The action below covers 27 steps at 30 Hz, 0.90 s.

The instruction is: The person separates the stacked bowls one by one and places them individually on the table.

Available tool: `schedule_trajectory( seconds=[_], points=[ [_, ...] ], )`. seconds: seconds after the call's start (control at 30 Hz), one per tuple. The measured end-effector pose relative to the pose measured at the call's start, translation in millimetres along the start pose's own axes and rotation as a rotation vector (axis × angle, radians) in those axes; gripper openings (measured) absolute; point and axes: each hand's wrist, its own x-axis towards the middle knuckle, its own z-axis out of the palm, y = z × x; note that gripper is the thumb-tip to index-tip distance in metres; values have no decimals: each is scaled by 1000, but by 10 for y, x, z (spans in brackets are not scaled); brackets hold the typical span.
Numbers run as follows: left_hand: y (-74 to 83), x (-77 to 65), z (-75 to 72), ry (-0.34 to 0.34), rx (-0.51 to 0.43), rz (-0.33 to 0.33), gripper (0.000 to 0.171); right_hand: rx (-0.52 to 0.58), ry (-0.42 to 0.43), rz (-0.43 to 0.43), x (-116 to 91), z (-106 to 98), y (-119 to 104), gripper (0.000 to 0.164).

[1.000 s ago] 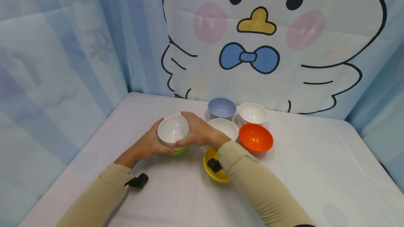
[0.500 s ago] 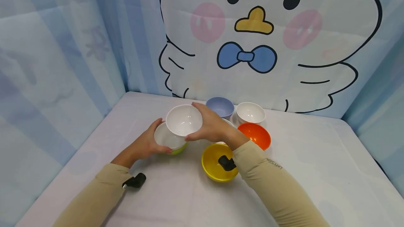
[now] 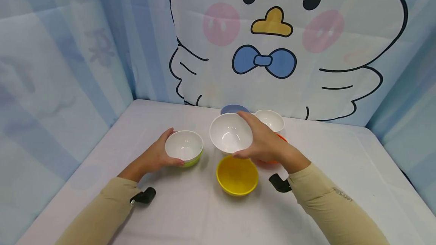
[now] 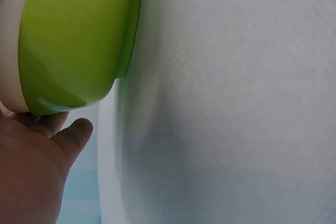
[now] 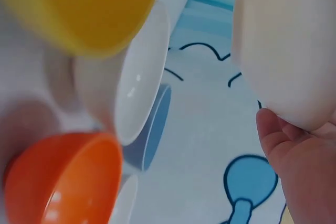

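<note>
My left hand (image 3: pixel 154 157) grips the side of a white bowl (image 3: pixel 184 146) that sits nested in a green bowl (image 3: pixel 193 161) on the table. The left wrist view shows the green bowl's (image 4: pixel 79 35) foot close to the cloth. My right hand (image 3: pixel 262 141) holds another white bowl (image 3: pixel 231 133) in the air by its side, thumb at the near edge. It hangs above the yellow bowl (image 3: pixel 237 177) and other bowls. Below it, a further white bowl (image 5: pixel 142 77) stands on the table, hidden in the head view.
A blue bowl (image 3: pixel 235 108) and a white bowl (image 3: pixel 270 120) stand at the back. The orange bowl (image 5: pixel 63 182) is mostly behind my right hand in the head view. White cloth covers the table (image 3: pixel 340 184); a printed curtain (image 3: pixel 211 78) hangs behind.
My right hand has lifted a white bowl off the stack at the left and carried it rightward. The left hand stays at the stack, where another white bowl has come into sight.
</note>
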Motion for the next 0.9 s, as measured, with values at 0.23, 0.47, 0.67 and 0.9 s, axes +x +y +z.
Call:
schedule_trajectory(
  seconds=[0.23,0.47,0.67,0.9],
  points=[
    [10,-17,-10,-14,4,-14,128,2,85,24,-460,-62,309,110],
    [21,-10,-8,-22,8,-31,130,1,107,109,-915,-63,513,111],
    [29,10,-15,-18,19,-28,130,-14,123,155,-1134,-5,601,110],
    [7,20,-14,-19,5,-24,130,4,121,241,-1284,136,679,112]
  ],
)
